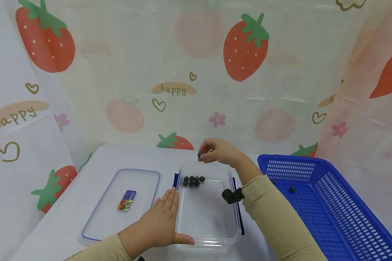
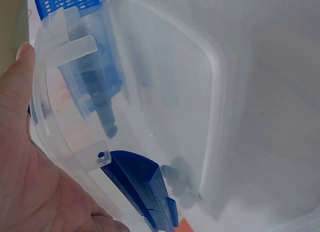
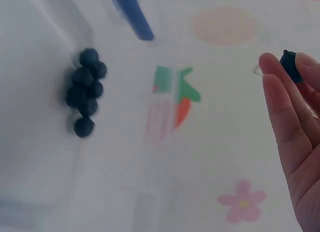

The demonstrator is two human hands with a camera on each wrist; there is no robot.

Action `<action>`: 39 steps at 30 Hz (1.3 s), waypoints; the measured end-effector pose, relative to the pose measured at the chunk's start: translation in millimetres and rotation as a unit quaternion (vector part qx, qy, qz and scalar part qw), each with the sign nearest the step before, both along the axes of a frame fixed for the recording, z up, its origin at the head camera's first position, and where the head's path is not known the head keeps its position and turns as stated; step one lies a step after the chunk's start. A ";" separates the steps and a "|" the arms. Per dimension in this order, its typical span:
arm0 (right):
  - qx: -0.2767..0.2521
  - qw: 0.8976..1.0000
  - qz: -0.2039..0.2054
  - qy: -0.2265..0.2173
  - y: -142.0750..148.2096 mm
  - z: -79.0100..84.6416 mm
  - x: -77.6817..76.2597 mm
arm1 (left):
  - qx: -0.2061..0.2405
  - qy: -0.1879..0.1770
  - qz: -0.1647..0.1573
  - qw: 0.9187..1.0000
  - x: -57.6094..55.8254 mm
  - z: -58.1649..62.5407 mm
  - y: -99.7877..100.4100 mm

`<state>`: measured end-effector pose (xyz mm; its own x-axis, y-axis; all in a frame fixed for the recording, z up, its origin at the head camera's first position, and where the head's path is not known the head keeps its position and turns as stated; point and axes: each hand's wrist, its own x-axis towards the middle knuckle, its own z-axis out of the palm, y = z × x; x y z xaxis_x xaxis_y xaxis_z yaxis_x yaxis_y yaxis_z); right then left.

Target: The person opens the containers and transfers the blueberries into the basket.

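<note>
My right hand point(image 1: 219, 150) pinches one blueberry point(image 3: 289, 67) between fingertips and thumb, above the far end of a clear plastic box point(image 1: 215, 240). In the box, at its far left part, several dark blueberries point(image 1: 191, 183) sit clustered in two short rows. My left hand point(image 1: 159, 219) rests along the box's near left side, fingers straight and thumb spread over the front rim. Beside that hand, the left wrist view shows a blue side latch point(image 2: 135, 182) hanging from the box rim.
Left of the box lies a clear lid point(image 1: 143, 177) with a blue seal and a printed label point(image 1: 127, 200). At the right stands a blue plastic basket point(image 1: 356, 217), with a loose blueberry point(image 1: 292, 189) inside. A strawberry-patterned curtain point(image 1: 196, 108) surrounds the white table point(image 1: 58, 224).
</note>
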<state>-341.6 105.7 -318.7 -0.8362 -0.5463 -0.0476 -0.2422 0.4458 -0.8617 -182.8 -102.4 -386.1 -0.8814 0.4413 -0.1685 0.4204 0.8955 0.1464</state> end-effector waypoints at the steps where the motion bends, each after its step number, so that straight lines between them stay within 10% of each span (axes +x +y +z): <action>1: -0.004 1.000 0.002 0.004 6.3 4.5 0.4 | 0.001 0.001 -0.002 1.000 0.2 -0.2 0.0; 18: -0.014 0.996 -0.046 0.073 132.8 35.3 19.0 | 0.005 0.008 -0.004 1.000 1.7 0.5 -0.8; 39: 0.105 0.990 -0.071 0.064 209.1 -31.8 39.5 | 0.020 -0.003 0.002 1.000 -1.1 -2.1 -0.6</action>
